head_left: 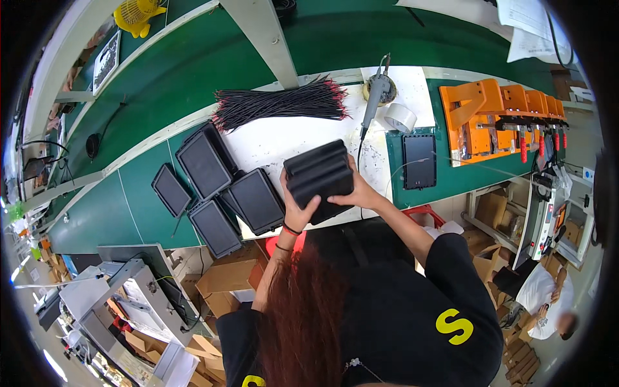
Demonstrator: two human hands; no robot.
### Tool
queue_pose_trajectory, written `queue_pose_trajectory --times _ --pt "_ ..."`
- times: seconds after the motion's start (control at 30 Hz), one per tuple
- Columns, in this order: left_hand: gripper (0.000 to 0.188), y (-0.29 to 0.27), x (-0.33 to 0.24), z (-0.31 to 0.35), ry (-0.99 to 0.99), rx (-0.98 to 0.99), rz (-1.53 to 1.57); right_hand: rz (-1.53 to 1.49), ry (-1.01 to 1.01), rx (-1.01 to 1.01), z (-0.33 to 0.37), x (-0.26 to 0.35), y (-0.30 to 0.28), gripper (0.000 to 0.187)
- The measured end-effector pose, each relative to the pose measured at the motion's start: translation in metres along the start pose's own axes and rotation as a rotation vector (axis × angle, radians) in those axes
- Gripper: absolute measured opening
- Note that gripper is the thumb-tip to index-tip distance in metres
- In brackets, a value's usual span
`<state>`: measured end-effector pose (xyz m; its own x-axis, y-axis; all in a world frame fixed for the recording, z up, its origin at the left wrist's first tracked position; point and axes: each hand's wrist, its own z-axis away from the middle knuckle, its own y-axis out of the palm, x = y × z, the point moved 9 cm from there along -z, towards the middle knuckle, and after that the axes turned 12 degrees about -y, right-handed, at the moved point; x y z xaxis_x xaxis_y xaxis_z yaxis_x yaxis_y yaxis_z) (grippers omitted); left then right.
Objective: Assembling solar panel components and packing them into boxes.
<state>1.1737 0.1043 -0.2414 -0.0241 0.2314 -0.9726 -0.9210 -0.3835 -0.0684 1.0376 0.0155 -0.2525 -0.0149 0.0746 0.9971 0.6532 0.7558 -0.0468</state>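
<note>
Holding a stack of black trays (320, 175) between both hands, I see it just above the white mat (284, 138) on the green bench (161, 84). My left hand (298, 208) is closed on its lower left corner, my right hand (358, 191) grips the right edge. More black trays (213, 187) lie spread to the left. A bundle of black wires (280, 103) lies behind, a soldering iron (374, 97) and tape roll (400, 117) to the right.
</note>
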Motion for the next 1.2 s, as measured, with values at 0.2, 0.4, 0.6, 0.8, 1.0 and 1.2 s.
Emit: queue_pose_trajectory --times 0.2,0.4,0.6,0.8,1.0,1.2 --pt "0.137 0.016 0.009 0.001 0.362 0.135 -0.310 0.008 -0.343 0.193 0.002 -0.011 0.001 0.126" --pt "0.149 0.004 0.004 0.014 0.390 0.024 -0.105 0.102 -0.403 0.295 0.013 -0.023 0.004 0.131" --pt "0.142 0.009 0.007 0.015 0.427 0.048 -0.122 0.167 -0.425 0.361 0.002 -0.017 0.005 0.128" --pt "0.132 -0.001 0.045 0.015 0.388 -0.076 0.128 0.038 -0.388 0.376 0.004 -0.031 0.005 0.126" --pt "0.073 0.018 0.113 0.010 -0.269 -0.093 0.699 0.182 -0.276 0.394 0.005 -0.052 -0.001 0.112" --pt "0.117 0.020 0.081 0.003 0.115 -0.089 0.374 -0.265 -0.336 0.182 0.001 -0.094 -0.010 0.069"
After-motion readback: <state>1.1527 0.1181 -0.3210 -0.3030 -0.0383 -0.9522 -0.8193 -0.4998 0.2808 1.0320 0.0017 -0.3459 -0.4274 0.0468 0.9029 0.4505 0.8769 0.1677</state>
